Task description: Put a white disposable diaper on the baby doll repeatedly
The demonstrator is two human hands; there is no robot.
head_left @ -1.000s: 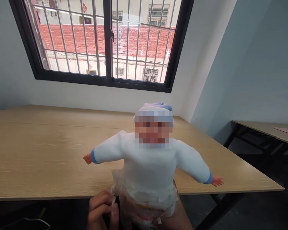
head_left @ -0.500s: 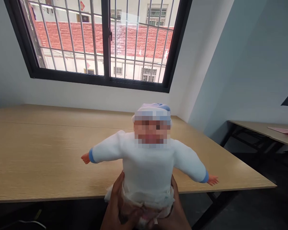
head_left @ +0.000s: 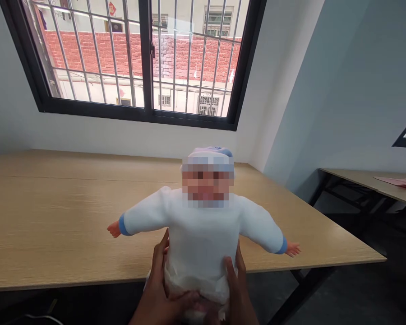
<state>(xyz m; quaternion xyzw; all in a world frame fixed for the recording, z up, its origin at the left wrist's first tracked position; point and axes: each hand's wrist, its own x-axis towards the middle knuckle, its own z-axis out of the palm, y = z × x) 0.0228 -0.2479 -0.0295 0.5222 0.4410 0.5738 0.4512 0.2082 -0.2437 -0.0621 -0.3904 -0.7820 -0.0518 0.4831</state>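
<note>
A barred, black-framed window [head_left: 146, 108] overlooks red brick [head_left: 203, 58] beyond wooden tables [head_left: 71, 216].

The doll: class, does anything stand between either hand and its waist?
Yes: the white diaper wraps the waist of the doll, and the left hand and right hand hold it over that layer. Nothing else visible stands between.
</note>
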